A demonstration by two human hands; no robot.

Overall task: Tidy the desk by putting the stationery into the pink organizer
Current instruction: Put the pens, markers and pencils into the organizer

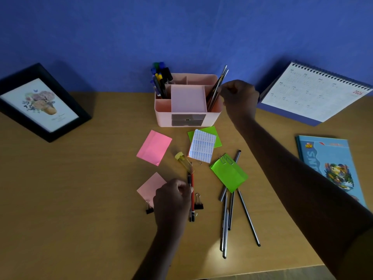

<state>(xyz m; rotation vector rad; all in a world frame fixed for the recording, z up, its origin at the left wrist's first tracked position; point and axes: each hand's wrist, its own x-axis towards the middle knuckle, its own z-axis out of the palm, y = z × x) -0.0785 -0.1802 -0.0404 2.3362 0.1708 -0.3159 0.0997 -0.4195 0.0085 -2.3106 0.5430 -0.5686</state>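
desk [80,199]: stationery lies loose in front of organizer | organizer [163,116]: pens [161,79] stand back-left | right hand [240,98]: at organizer's right slot, pinching upright pencils [217,89], likely seating them | left hand [173,199]: well in front of organizer, gripping red pencil [192,184], seemingly next load | grey pencils [226,219], green note [230,174]: front-right, unsorted

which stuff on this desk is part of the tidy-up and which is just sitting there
Part of the job: pink organizer, loose pencils, pink sticky notes, green sticky notes, binder clips.
Just lying about: picture frame, desk calendar, blue book.
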